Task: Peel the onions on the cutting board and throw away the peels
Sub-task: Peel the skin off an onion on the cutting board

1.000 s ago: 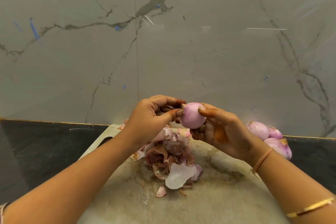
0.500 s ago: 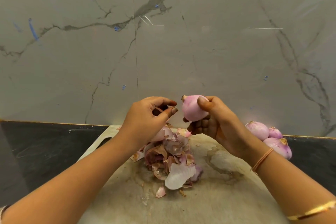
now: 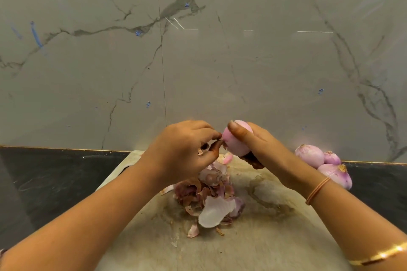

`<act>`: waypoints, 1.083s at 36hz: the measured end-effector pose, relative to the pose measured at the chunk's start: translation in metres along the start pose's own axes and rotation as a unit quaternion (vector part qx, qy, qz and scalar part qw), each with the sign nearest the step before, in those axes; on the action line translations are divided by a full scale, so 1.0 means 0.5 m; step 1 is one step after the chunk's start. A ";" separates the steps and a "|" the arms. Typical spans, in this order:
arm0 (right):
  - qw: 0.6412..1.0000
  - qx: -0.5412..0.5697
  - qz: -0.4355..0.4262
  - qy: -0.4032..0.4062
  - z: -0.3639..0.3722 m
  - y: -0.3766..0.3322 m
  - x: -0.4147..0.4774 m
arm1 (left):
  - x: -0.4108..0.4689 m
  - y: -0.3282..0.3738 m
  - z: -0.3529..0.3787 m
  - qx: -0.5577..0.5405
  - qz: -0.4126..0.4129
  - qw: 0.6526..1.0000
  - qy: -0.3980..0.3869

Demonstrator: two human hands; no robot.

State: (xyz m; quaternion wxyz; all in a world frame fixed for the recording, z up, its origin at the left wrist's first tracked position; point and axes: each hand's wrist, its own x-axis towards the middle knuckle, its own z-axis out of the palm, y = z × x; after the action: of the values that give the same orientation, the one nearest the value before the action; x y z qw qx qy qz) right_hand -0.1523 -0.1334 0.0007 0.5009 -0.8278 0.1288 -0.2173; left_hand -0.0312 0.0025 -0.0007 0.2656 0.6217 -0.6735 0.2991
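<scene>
Right hand point(image 3: 262, 149) wraps the onion point(image 3: 236, 141), held up above the cutting board point(image 3: 253, 237); left hand point(image 3: 182, 152) pinches its tip, thumb and fingers closed together. Directly below the grip, peels point(image 3: 211, 196) lie heaped on the board; peeled onions point(image 3: 321, 163) sit just right of the right wrist.

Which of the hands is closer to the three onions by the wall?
Right. The right hand, gripping an onion, is just left of the three onions; the left hand is farther left, picking at the held one.
</scene>
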 end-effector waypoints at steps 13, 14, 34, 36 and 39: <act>0.973 -0.207 -0.038 0.100 -0.003 0.010 0.010 | 0.002 0.006 0.028 0.074 0.018 0.997 -0.030; 0.970 -0.216 -0.040 0.101 -0.003 0.010 0.009 | 0.001 0.006 0.030 0.074 0.017 0.997 -0.033; 0.955 -0.282 -0.043 0.084 -0.009 0.001 0.001 | 0.001 0.014 0.024 0.026 -0.017 0.998 -0.052; 0.956 -0.278 -0.038 0.081 -0.011 0.001 0.002 | 0.003 0.012 0.019 0.028 -0.010 0.998 -0.057; 0.958 -0.274 -0.037 0.078 -0.013 0.000 0.002 | 0.003 0.010 0.011 0.008 -0.019 0.998 -0.063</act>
State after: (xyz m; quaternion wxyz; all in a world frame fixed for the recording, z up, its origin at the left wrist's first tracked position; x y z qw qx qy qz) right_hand -0.1545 -0.1387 0.0037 0.2353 -0.9179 0.1915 -0.2558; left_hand -0.0360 -0.0023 -0.0039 0.2231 0.6538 -0.6746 0.2600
